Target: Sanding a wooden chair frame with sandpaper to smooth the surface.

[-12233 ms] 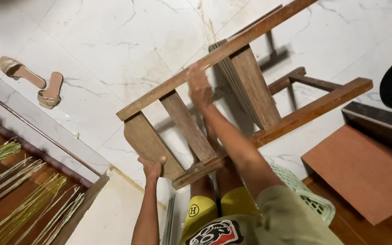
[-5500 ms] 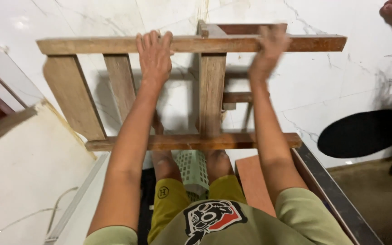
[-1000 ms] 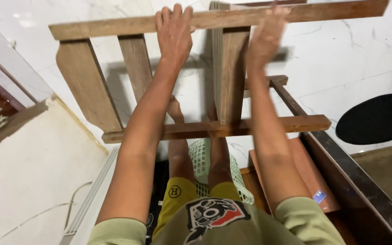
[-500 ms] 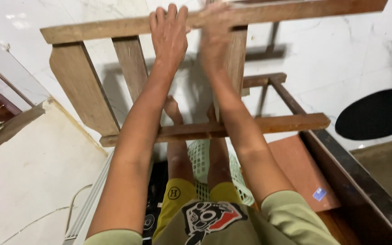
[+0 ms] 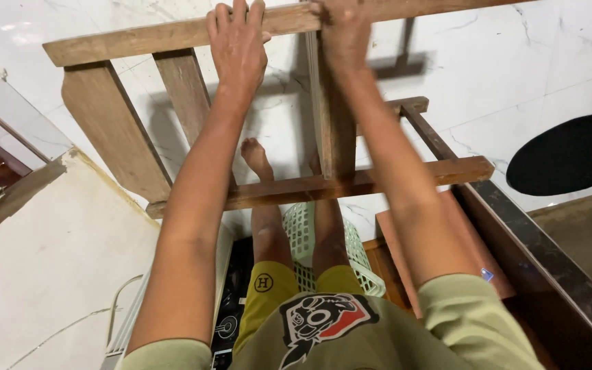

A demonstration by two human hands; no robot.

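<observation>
Your left hand (image 5: 236, 42) grips the top rail of the wooden chair frame (image 5: 128, 137) at upper centre; your right hand (image 5: 342, 27) clamps the same rail just beside it, above your bare feet.

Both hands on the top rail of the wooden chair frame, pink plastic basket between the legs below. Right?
Not quite: the head view shows the plastic basket is pale green, not pink. The rest holds: the left hand and right hand both grip the top rail of the wooden chair frame, and the basket sits between the person's legs below it.
</observation>
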